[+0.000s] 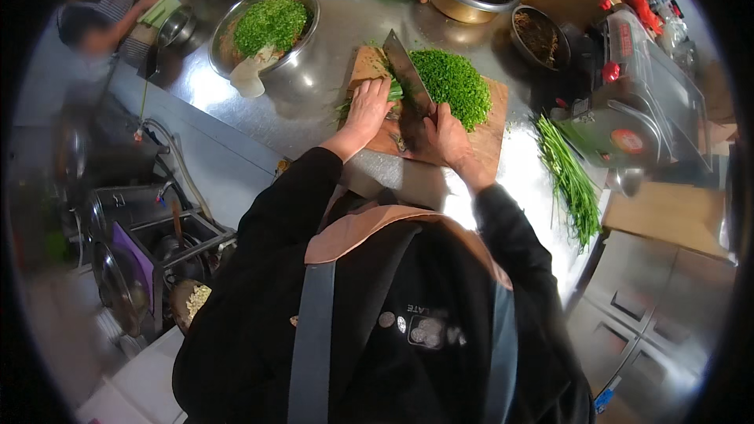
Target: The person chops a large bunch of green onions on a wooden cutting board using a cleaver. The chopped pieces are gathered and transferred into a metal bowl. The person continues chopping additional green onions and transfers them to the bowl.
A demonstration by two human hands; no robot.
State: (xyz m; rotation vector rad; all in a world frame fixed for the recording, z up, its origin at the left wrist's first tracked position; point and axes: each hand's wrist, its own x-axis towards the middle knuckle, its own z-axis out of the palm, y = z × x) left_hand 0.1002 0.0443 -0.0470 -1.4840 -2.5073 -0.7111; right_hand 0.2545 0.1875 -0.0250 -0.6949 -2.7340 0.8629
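My left hand [369, 105] presses down on a bundle of green chives [395, 91], whose cut ends show past my fingertips. In my right hand [450, 136] is the handle of a broad-bladed cleaver [407, 68]. Its blade stands between the held bundle and a large heap of finely chopped chives [450, 83]. All of this rests on a wooden cutting board [498, 107]. To the right of the board, a long bunch of whole chives [566, 182] lies on the steel table [283, 121].
A steel bowl [315, 26] of chopped greens, with a pale scraper [247, 78], sits at left. Beyond the board are a large pot [512, 9] and a small bowl [559, 62]. A grey-green machine [612, 123] stands right. Another person [88, 26] is at far left.
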